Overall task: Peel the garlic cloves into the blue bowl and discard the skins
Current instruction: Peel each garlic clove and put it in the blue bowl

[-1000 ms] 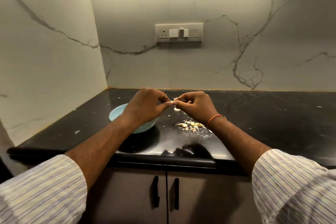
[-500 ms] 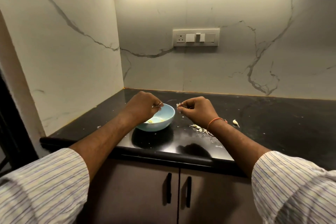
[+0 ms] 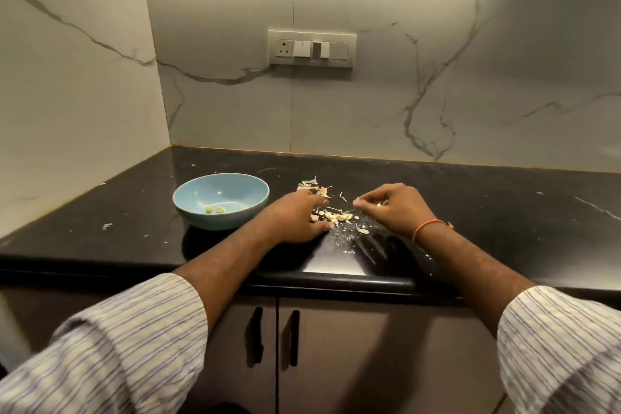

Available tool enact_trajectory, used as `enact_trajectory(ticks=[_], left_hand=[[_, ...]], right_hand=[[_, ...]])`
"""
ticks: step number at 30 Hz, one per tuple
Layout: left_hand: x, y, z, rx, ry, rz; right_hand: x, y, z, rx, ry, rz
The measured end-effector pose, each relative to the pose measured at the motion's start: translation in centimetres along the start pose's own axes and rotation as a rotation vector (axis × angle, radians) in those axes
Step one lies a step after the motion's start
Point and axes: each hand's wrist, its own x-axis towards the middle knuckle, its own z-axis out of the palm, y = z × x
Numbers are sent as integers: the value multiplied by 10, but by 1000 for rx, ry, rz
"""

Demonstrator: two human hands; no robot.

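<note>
Head view, black countertop (image 3: pixel 470 212), marble backsplash behind.

Left hand (image 3: pixel 295 215): palm down on the counter, fingers extended and resting among the garlic skins (image 3: pixel 336 214). Not curled round anything visible; fingertips partly lost in the skin pile, so any small piece under them not resolvable.

Right hand (image 3: pixel 391 208): hovering just right of the skin pile, fingers bent inward, thumb and forefinger tips brought together. Small pale piece (image 3: pixel 379 204) visible at the inner fingers, apparently a garlic clove or fragment; which of the two not determinable. Orange thread band (image 3: pixel 428 228) on the wrist.

Blue bowl (image 3: pixel 188 203): just left of the left hand, upright on the counter, apart from the hand. Inside, on the bottom: a few peeled garlic cloves (image 3: pixel 215 209), yellowish, lying close together.

Skins: loose heap between the two hands, more scraps (image 3: pixel 314 186) just beyond the left fingertips. Fine crumbs (image 3: pixel 342 239) scattered nearer the counter edge, below the gap between the hands. Single white fleck (image 3: pixel 107 226) far left of the bowl.

Striped sleeves (image 3: pixel 134 339) pushed up on both forearms. Cabinet doors with two dark handles (image 3: pixel 257 336) below the counter edge. Switch and socket plate (image 3: pixel 312 49) on the wall, well beyond both hands.
</note>
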Motion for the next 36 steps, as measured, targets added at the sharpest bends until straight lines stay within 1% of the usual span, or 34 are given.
enact_trajectory(ticks=[3,9,15,21,23,27,29,32,36], left_hand=[[6,-11,5,-32,68,-46],[-6,-24,19,-212,263,-24],[-3,-26,21,-241,349,-38],[8,-25,21,-304,410,-125],[16,-23,21,-414,429,-164],[20,-15,23,-902,410,-196],[17,-13,22,-1057,409,-197],[13,-13,20,-1178,393,-175],[10,-14,19,-1202,366,-145]], right_hand=[[3,0,5,-66,-57,-49],[16,-12,29,37,22,-177],[18,-10,64,62,115,-315],[21,-4,64,111,159,-313],[21,-4,65,114,158,-315],[22,-1,64,128,167,-287],[22,0,63,146,155,-255],[24,-1,63,222,129,-232],[23,-1,63,318,134,-222]])
